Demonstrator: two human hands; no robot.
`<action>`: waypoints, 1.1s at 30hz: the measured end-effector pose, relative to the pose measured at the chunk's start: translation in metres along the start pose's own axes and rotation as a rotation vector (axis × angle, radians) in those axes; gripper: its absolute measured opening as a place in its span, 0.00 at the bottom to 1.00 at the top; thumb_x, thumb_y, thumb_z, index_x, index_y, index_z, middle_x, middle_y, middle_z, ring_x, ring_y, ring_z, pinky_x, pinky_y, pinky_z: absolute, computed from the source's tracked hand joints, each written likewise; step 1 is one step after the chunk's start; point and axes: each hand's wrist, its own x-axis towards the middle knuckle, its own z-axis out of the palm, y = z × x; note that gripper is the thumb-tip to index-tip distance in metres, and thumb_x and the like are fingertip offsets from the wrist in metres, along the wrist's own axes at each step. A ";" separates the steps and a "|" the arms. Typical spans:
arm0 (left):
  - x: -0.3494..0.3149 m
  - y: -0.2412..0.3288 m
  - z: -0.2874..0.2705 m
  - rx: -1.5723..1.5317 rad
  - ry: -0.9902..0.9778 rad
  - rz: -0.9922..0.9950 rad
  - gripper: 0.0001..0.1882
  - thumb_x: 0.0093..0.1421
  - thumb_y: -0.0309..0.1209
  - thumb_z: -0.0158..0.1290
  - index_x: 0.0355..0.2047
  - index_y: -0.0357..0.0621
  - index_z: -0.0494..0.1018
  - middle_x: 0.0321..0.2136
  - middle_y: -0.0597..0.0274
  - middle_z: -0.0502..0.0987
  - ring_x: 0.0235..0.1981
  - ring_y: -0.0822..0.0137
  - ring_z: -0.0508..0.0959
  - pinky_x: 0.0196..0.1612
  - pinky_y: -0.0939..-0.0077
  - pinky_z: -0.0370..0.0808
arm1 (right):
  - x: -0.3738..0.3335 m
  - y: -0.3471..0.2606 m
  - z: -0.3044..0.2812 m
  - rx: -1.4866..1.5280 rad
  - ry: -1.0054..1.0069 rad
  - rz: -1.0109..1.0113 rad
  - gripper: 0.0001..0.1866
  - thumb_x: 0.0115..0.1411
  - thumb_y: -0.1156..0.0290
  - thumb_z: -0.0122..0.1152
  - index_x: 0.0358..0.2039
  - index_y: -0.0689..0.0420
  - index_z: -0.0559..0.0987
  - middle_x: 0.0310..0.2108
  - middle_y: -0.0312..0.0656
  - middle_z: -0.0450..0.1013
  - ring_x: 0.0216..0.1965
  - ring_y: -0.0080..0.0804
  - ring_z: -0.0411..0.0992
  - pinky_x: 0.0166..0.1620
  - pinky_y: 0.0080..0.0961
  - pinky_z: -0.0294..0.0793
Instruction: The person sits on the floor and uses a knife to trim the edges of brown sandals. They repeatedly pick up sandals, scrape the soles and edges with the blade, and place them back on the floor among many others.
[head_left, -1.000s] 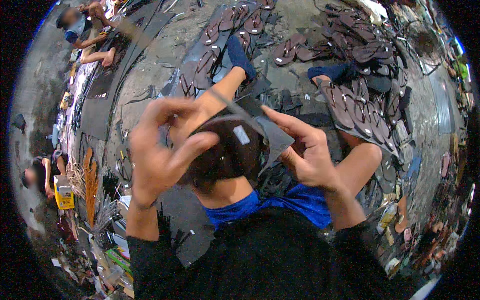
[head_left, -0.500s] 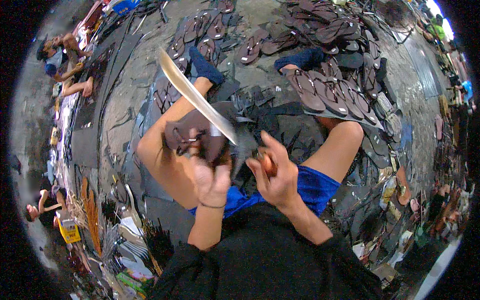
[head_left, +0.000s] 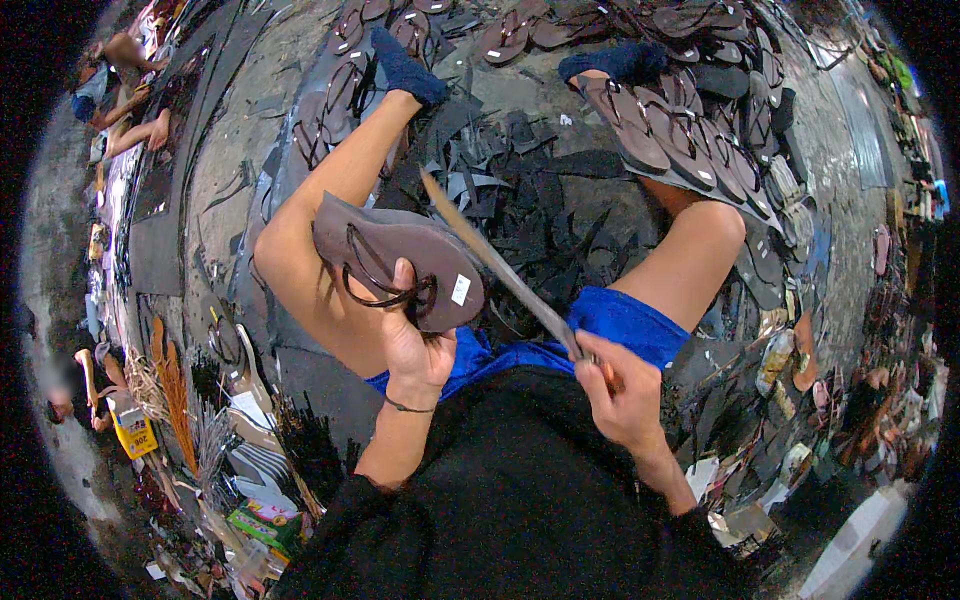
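In my left hand (head_left: 418, 362) is a brown flip-flop (head_left: 385, 245) with a shiny dark strap, its sole facing up and a small white label near the toe end. My thumb hooks through the strap while the fingers are under the sole, mostly hidden. My right hand (head_left: 625, 395) is closed around the wooden handle of a long curved knife (head_left: 505, 280). The blade slants up and to the left, along the flip-flop's right edge; whether it touches the sole I cannot tell. Dark offcuts (head_left: 540, 230) lie heaped on the floor between my legs.
Rows of brown flip-flops (head_left: 690, 140) lie beyond my right leg, and more (head_left: 345, 105) lie by my left foot. A broom (head_left: 180, 410) and a yellow package (head_left: 132, 428) are at the left. Two other people sit at the far left; one person's leg (head_left: 145, 135) shows.
The knife has swung right and down, from over the flip-flop to beside its edge. My right hand has moved right and nearer me. The flip-flop has turned and is now sharp to see.
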 end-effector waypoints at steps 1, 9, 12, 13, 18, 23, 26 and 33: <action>0.001 0.001 0.002 -0.016 -0.006 -0.013 0.15 0.62 0.36 0.53 0.46 0.42 0.72 0.43 0.60 0.77 0.44 0.65 0.78 0.48 0.67 0.78 | -0.012 -0.002 -0.007 -0.062 -0.031 0.010 0.16 0.55 0.70 0.63 0.44 0.58 0.79 0.26 0.44 0.76 0.20 0.28 0.71 0.26 0.22 0.71; -0.007 0.001 -0.020 0.090 0.067 0.004 0.16 0.62 0.33 0.53 0.48 0.41 0.70 0.42 0.62 0.77 0.41 0.67 0.78 0.47 0.68 0.77 | -0.023 -0.004 -0.013 -0.247 -0.107 -0.025 0.16 0.53 0.70 0.65 0.43 0.57 0.79 0.23 0.42 0.74 0.18 0.31 0.70 0.24 0.25 0.71; -0.024 -0.001 -0.041 0.237 0.115 -0.005 0.16 0.62 0.32 0.52 0.49 0.40 0.69 0.41 0.61 0.76 0.39 0.66 0.78 0.44 0.68 0.76 | -0.001 -0.023 0.001 -0.169 -0.199 0.048 0.14 0.56 0.67 0.63 0.42 0.57 0.79 0.23 0.44 0.75 0.20 0.35 0.73 0.24 0.27 0.72; -0.026 0.000 -0.046 0.253 0.078 -0.027 0.16 0.62 0.32 0.52 0.49 0.40 0.69 0.40 0.61 0.76 0.39 0.66 0.78 0.45 0.68 0.76 | 0.007 -0.024 0.009 -0.149 -0.228 0.051 0.14 0.56 0.66 0.63 0.42 0.57 0.79 0.23 0.44 0.75 0.20 0.35 0.74 0.24 0.28 0.73; -0.037 0.011 -0.066 0.306 0.072 -0.073 0.18 0.61 0.36 0.54 0.48 0.40 0.69 0.40 0.60 0.76 0.39 0.64 0.78 0.44 0.68 0.77 | 0.047 -0.026 0.054 -0.042 -0.343 -0.062 0.14 0.58 0.64 0.60 0.42 0.55 0.79 0.26 0.50 0.75 0.26 0.47 0.75 0.29 0.37 0.75; -0.043 0.016 -0.061 0.119 0.124 -0.077 0.18 0.61 0.39 0.54 0.47 0.41 0.70 0.38 0.60 0.78 0.37 0.64 0.79 0.41 0.68 0.78 | 0.025 -0.032 0.035 -0.058 -0.396 -0.001 0.14 0.58 0.65 0.60 0.44 0.55 0.78 0.25 0.50 0.75 0.26 0.46 0.75 0.29 0.36 0.75; -0.046 0.018 -0.066 0.140 0.125 -0.125 0.18 0.62 0.40 0.53 0.46 0.40 0.71 0.36 0.59 0.79 0.35 0.63 0.80 0.39 0.68 0.79 | 0.018 -0.020 0.028 -0.042 -0.398 0.015 0.15 0.58 0.65 0.60 0.44 0.56 0.78 0.24 0.50 0.75 0.26 0.46 0.75 0.30 0.36 0.75; -0.049 0.029 -0.058 -0.055 0.263 -0.207 0.19 0.62 0.45 0.50 0.42 0.40 0.73 0.33 0.54 0.80 0.26 0.61 0.82 0.23 0.69 0.83 | 0.065 -0.003 0.104 -0.074 -0.370 -0.157 0.18 0.57 0.65 0.60 0.49 0.51 0.76 0.28 0.46 0.75 0.28 0.45 0.75 0.30 0.36 0.75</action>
